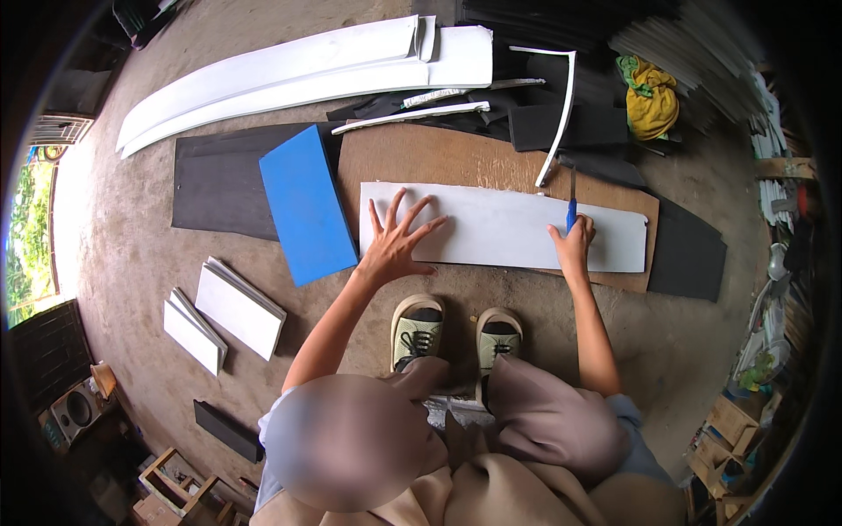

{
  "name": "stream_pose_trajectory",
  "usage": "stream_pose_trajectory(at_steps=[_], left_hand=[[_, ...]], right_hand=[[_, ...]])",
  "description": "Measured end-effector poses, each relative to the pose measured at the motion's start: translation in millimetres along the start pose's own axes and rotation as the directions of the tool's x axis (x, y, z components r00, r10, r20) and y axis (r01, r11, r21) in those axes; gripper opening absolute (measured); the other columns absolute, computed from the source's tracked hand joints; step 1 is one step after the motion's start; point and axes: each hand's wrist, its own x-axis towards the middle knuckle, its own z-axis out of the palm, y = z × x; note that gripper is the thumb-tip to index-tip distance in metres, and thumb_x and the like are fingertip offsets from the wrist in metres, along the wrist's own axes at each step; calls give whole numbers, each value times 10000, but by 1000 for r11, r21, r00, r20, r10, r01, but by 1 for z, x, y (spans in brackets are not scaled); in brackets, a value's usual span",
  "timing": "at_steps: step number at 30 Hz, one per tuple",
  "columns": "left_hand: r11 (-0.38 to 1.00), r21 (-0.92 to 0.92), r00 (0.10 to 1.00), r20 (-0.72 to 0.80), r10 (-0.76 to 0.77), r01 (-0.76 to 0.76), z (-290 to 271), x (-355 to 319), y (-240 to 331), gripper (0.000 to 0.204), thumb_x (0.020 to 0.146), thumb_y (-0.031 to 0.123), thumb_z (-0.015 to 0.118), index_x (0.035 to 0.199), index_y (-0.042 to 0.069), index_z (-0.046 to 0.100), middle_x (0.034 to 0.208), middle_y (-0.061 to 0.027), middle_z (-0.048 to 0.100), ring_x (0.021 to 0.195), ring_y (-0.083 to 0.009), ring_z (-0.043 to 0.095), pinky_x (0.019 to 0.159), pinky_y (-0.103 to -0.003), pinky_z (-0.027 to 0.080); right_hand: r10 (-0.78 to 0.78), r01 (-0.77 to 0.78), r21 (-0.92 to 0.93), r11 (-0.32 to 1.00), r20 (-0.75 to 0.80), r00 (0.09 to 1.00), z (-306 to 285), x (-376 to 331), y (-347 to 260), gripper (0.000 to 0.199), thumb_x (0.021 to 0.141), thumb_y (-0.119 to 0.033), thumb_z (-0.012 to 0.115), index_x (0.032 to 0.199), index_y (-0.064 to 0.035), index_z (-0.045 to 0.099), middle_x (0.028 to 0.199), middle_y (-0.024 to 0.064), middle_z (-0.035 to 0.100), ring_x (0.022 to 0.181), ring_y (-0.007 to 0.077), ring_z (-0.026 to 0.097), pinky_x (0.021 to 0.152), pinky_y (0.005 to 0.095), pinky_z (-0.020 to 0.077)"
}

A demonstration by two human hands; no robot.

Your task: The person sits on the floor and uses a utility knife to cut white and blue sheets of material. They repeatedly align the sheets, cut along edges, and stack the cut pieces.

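A long white sheet (pixel 504 230) lies flat on a brown board (pixel 456 158) on the floor. My left hand (pixel 395 245) presses on the sheet's left end, palm down with fingers spread wide. At the sheet's right end, my right hand (pixel 574 244) grips a blue-handled knife (pixel 571 210), its thin blade pointing away from me over the sheet's far edge. My two shoes (pixel 456 333) stand just before the board's near edge.
A blue panel (pixel 307 203) leans over a dark sheet (pixel 215 180) to the left. Two stacks of white boards (pixel 232 309) lie at the lower left. Long white curved strips (pixel 298 70) and black offcuts (pixel 561 123) lie behind, beside a yellow cloth (pixel 653 101).
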Motion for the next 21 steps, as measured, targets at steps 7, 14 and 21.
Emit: stream_pose_trajectory(at_steps=[7, 14, 21], left_hand=[[991, 18, 988, -85, -130, 132, 12, 16, 3, 890, 434, 469, 755, 1230, 388, 366, 1382, -4, 166, 1272, -372, 4, 899, -705, 8], [987, 20, 984, -90, -154, 157, 6, 28, -2, 877, 503, 494, 725, 1265, 353, 316, 1387, -41, 121, 1277, -351, -11, 922, -678, 6], [660, -423, 408, -545, -733, 621, 9, -42, -18, 568, 691, 286, 661, 1177, 180, 389, 1307, -92, 176, 1221, -320, 139, 976, -543, 85]], right_hand=[[-31, 32, 34, 999, -29, 999, -5, 8, -3, 496, 650, -183, 692, 1001, 51, 431, 1036, 175, 423, 937, 339, 390, 829, 423, 317], [-220, 220, 34, 975, -1, 975, 14, 15, -44, 446, 659, -132, 677, 969, 66, 424, 1023, 176, 411, 925, 344, 396, 791, 421, 342], [-259, 206, 212, 955, 264, 929, 35, -11, -81, 589, 708, -199, 656, 1043, 125, 294, 981, 293, 338, 873, 408, 424, 753, 436, 376]])
